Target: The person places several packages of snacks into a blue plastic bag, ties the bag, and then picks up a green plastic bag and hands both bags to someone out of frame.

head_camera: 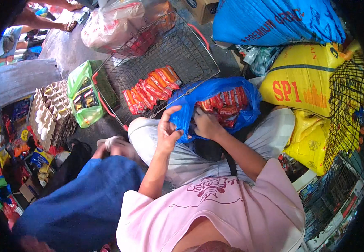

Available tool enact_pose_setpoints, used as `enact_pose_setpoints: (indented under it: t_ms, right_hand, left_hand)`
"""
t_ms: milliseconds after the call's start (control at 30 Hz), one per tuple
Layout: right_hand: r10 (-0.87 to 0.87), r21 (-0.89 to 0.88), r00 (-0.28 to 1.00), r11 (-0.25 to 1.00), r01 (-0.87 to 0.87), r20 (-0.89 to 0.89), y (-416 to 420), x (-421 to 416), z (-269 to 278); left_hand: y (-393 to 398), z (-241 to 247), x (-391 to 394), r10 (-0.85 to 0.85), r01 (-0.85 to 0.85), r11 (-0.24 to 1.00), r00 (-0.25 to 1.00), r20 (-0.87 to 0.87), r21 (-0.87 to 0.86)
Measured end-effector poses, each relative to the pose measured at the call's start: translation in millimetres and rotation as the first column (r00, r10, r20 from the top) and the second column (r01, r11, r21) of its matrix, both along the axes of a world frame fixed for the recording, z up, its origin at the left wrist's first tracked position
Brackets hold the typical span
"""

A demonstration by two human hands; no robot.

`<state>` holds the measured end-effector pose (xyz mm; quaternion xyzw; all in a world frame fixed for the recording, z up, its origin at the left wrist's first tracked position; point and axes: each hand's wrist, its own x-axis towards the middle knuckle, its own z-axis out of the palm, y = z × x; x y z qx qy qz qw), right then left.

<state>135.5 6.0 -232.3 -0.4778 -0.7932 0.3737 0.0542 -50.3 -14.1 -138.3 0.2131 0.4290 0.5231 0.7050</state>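
Observation:
A blue plastic bag (251, 91) lies open across my lap, with many small red packets (229, 100) in it. My right hand (206, 123) reaches into the bag's mouth at the packets' left side; its fingertips are partly hidden, so whether it grips a packet does not show. At the bag's left edge is my left hand (168, 128), its thumb and forefinger apart; its other fingers are curled near the plastic, and I cannot tell whether they hold it. Beyond the hands stands a wire basket (197, 60) with red handles, holding a row of red and orange packets (152, 89).
Left of the basket are a green plastic bag (89, 111) of packets and stacked egg trays (56, 107). A person in blue (84, 201) sits close at my left. Full sacks, one blue (273, 22) and one yellow (298, 75), stand at the right. A tied white bag (109, 28) lies beyond.

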Motion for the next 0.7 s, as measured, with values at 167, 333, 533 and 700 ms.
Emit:
enact_pose_setpoints:
  t_ms: [167, 333, 533, 700]
  right_hand:
    - [0.125, 0.15, 0.976, 0.984, -0.098, -0.18, 34.0, -22.8, -21.5]
    - [0.011, 0.145, 0.995, 0.989, 0.004, -0.103, 42.7, -31.3, 2.1]
    - [0.103, -0.237, 0.986, 0.963, -0.133, -0.134, 142.4, -13.0, 90.4]
    - [-0.037, -0.238, 0.975, 0.967, 0.09, 0.219, 184.7, -131.8, 8.8]
  left_hand:
    - [2.8, -1.8, 2.2, -0.05, 0.05, 0.999, 0.998, -0.025, 0.007]
    - [2.2, -5.2, -3.9, 0.02, -0.022, 0.999, 0.999, -0.048, -0.036]
    - [-1.9, -11.3, -2.9, -0.226, 0.221, 0.974, 0.912, -0.343, -0.055]
    - [-1.1, -19.1, -2.1, -0.266, 0.525, 0.831, 0.664, -0.699, 0.183]
